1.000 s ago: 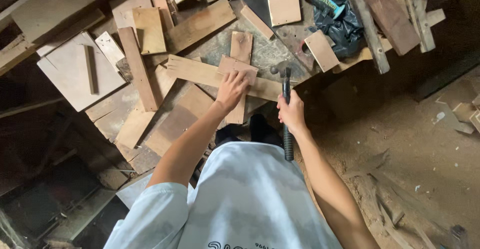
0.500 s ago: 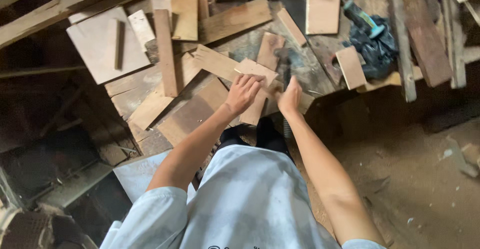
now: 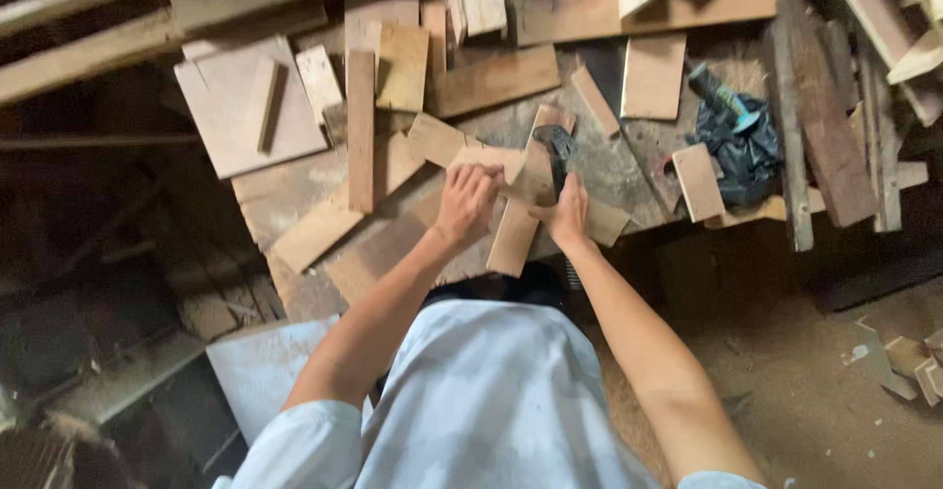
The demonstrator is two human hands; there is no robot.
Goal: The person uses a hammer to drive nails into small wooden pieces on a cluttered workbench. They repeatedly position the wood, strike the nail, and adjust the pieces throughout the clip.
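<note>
Frame centre: left hand [image 3: 466, 197] curled, fingers gripping end of pale wood offcut [image 3: 518, 216]. Just right, right hand [image 3: 567, 216] closed around dark hammer [image 3: 559, 152], head above offcut. Beyond: scattered boards, square plywood panel [image 3: 236, 116] upper left, black bag [image 3: 742, 145] upper right.

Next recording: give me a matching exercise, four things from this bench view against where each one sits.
Things:
1. left hand
2. right hand
3. dark bag
4. square board

Places:
A. far left of the bench
B. right end of the bench
C. gripping a dark tool
D. on a pale plank

Pairs: 1-D, 2-C, 3-B, 4-A
</note>
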